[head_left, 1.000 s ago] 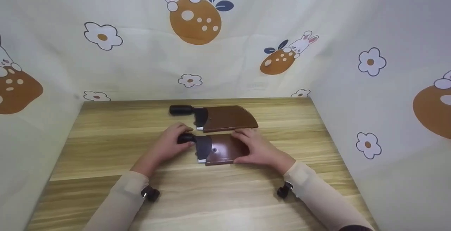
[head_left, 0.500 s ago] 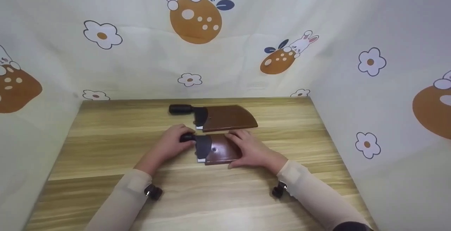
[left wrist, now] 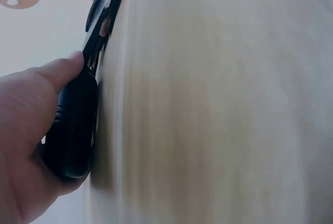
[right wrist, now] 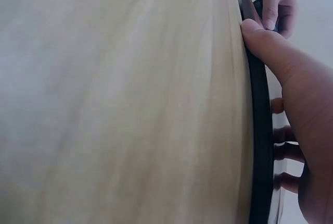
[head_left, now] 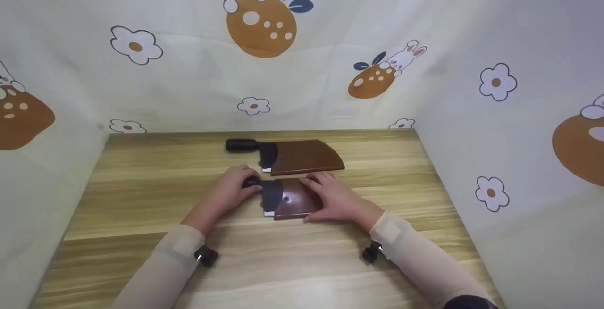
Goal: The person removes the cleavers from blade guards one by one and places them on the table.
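Two cleavers in brown sheaths lie side by side on the wooden table, handles to the left. My left hand (head_left: 230, 187) grips the black handle (left wrist: 73, 125) of the near cleaver (head_left: 272, 196); the thumb lies along the handle in the left wrist view. Across the far end of its sheath (head_left: 293, 200) my right hand (head_left: 339, 198) holds on, thumb at the near edge and fingers at the far edge. That hand hides the sheath's right end. A strip of pale blade shows beside the sheath. The far cleaver (head_left: 268, 156) lies untouched just behind, its sheath (head_left: 306, 156) on.
The wooden table (head_left: 283, 262) ends at a pale curtain (head_left: 188, 82) printed with rabbits and flowers, which rises behind and at both sides. A small black wrist camera (head_left: 206, 255) sits on the left sleeve, another camera (head_left: 372, 252) on the right.
My right hand has slid left along the near sheath, its thumb now just past the near edge. The left hand has shifted slightly right on the handle. Both cleavers stay in place.
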The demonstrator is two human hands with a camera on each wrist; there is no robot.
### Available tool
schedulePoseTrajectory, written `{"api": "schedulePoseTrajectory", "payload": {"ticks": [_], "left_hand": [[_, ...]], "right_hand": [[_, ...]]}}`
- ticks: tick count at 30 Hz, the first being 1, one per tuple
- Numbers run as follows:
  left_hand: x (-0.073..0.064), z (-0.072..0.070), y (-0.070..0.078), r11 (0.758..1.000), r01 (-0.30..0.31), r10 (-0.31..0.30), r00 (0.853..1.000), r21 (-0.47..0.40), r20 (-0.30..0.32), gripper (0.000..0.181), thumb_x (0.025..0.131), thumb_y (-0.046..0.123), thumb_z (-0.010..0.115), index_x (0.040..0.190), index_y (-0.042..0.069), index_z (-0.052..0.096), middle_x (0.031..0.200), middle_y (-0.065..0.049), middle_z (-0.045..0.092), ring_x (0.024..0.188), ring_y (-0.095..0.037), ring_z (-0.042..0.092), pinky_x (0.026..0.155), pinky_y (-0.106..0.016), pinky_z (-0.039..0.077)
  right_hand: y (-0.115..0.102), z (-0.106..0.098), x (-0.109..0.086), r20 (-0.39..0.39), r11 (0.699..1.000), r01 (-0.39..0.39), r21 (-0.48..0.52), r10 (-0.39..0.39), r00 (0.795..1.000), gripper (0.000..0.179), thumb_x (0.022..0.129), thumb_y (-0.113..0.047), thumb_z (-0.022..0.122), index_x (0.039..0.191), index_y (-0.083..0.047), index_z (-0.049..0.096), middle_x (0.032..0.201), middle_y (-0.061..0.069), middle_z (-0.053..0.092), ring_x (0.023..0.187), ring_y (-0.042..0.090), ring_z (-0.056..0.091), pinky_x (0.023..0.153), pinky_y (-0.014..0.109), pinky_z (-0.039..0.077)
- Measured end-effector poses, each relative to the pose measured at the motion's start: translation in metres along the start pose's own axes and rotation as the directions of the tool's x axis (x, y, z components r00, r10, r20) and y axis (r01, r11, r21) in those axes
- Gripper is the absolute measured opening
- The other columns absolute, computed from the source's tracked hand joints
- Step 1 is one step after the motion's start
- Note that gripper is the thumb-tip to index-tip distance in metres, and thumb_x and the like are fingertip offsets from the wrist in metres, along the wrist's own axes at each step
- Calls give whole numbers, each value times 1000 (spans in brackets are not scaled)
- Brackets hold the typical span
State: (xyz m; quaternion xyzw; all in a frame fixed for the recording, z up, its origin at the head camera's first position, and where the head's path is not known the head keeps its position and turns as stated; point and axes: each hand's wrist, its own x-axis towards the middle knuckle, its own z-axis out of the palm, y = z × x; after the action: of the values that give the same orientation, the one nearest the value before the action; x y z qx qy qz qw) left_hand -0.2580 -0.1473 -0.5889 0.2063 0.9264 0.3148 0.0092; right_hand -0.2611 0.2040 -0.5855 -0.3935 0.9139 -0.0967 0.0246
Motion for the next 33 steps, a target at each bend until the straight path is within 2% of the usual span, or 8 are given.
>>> {"api": "schedulePoseTrajectory", "payload": {"ticks": [7,10,14,21,25,33], "left_hand": [[1,-6,3,994,-13,7,999,113,47,31,104,40,78,124,17,76,115,-2,69,110,-30,69,103,-56,56],[1,-9,3,986,-23,18,999,166,35,32,104,45,77,125,20,75,113,0,68,106,-29,70,98,-56,58],[2,-11,3,978,-67,65,998,199,17,31,106,46,74,125,22,73,111,2,65,98,-28,70,90,-55,60],[2,-13,3,973,-114,118,993,200,-6,34,109,46,69,132,21,71,115,-2,73,103,-32,73,94,-57,60],[2,-14,4,974,-127,132,991,188,-17,33,108,44,70,132,21,72,113,-1,74,102,-31,73,92,-56,60],[2,-18,9,974,-128,130,992,189,0,32,108,44,70,132,23,74,111,0,71,100,-29,72,92,-55,60]], "right_hand": [[-2,-8,2,11,1000,17,0,-17,1000,116,80,-79,84,169,-16,46,157,12,52,145,32,49,124,51,41],[-1,-12,1,0,1000,28,15,-28,1000,115,80,-77,84,170,-16,44,157,13,51,145,32,48,125,51,40],[1,-15,-2,-42,998,59,28,-58,997,113,81,-75,85,169,-16,44,157,13,50,145,33,47,127,52,36],[0,-21,-6,-133,994,105,5,-104,986,111,82,-74,83,168,-14,46,153,14,52,141,31,49,126,53,34],[-1,-23,-8,-141,995,103,-15,-104,984,111,82,-75,82,168,-14,46,153,13,52,142,30,49,127,51,33],[-2,-24,-11,-138,996,87,-17,-89,986,112,83,-77,82,169,-15,46,154,14,51,143,31,47,127,52,33]]}}
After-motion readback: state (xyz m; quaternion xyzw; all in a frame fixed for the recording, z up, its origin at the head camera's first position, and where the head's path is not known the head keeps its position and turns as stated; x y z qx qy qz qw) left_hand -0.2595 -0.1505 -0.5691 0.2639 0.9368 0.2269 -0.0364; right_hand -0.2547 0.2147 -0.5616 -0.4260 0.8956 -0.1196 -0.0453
